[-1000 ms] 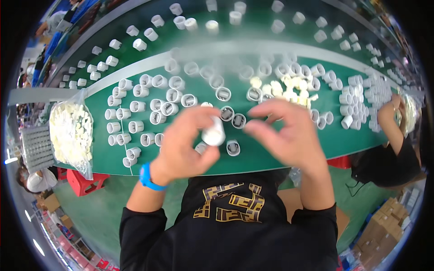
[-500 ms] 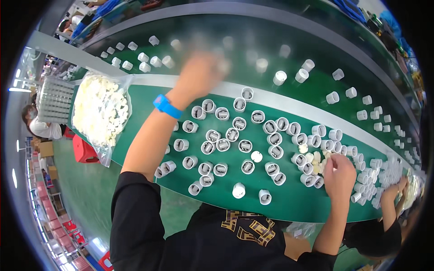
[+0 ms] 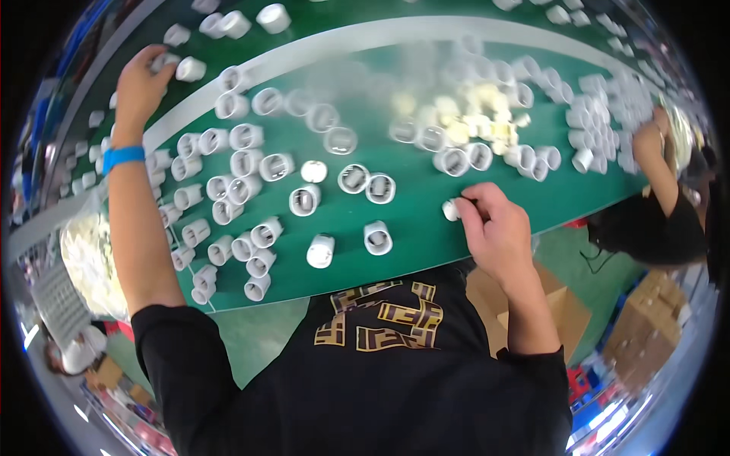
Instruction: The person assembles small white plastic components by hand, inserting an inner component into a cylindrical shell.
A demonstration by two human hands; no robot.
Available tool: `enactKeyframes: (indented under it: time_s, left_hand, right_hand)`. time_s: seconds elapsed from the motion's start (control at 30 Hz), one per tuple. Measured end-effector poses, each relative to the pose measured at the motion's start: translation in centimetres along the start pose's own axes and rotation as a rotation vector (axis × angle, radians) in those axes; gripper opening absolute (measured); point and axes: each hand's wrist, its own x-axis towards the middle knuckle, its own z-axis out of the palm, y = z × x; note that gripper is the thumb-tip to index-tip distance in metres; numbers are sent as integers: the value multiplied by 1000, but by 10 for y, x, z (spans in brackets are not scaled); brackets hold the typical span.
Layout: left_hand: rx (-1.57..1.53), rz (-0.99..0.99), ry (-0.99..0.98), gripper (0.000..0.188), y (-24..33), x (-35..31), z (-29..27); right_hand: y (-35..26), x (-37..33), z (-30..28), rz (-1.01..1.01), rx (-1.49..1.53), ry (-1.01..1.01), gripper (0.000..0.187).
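Observation:
At the far left, my left hand (image 3: 141,93), with a blue band on its wrist, reaches over the green belt. Thumb and fingers close round a small white cup (image 3: 164,63), partly hidden by them. Near the table's front edge, my right hand (image 3: 499,229) pinches a small whitish cap (image 3: 451,210) between thumb and fingers. Many open white cups with grey metal parts inside stand on the green table, among them a cup (image 3: 377,238) left of my right hand. A round cream cap (image 3: 313,172) lies among them. Beyond my right hand is a heap of cream caps (image 3: 498,131).
A pale rail (image 3: 365,34) divides the table from the belt, where more white cups (image 3: 274,18) stand. A bag of cream pieces (image 3: 91,262) lies at the left. At the right, another person's hand (image 3: 650,144) is beside crowded white cups (image 3: 589,125). An open cardboard box (image 3: 559,315) stands below the table.
The view has turned. My left hand, blurred over the belt before, is now at a white cup further left. My right hand has come from the cap heap toward the near edge with a cap.

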Motion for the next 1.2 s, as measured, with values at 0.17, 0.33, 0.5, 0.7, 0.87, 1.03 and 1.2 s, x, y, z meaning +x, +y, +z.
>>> enactKeyframes:
  time_s: [0.17, 0.33, 0.5, 0.7, 0.87, 1.03, 1.2]
  left_hand:
    - [-378, -68, 272, 36, 20, -29, -37]
    - [-919, 37, 381, 52, 134, -130, -53]
    - [-1080, 72, 142, 49, 225, -211, -34]
    - [-1041, 157, 142, 49, 262, -242, -25]
    - [-1103, 127, 156, 51, 273, -247, -5]
    - [-904, 161, 112, 48, 291, -244, -22]
    - [-1172, 68, -119, 47, 280, -251, -23]
  right_hand:
    - [2, -14, -3, -1, 85, 38, 21]
    - [-2, -18, 9, -186, -160, 45, 29]
    - [-9, -24, -3, -303, 375, 43, 39]
    - [-78, -5, -21, -745, 453, -36, 46]
    - [-100, -14, 6, -677, 538, -38, 46]
    - [-90, -13, 18, -581, 500, 51, 43]
    - [-80, -13, 17, -638, 533, 54, 44]
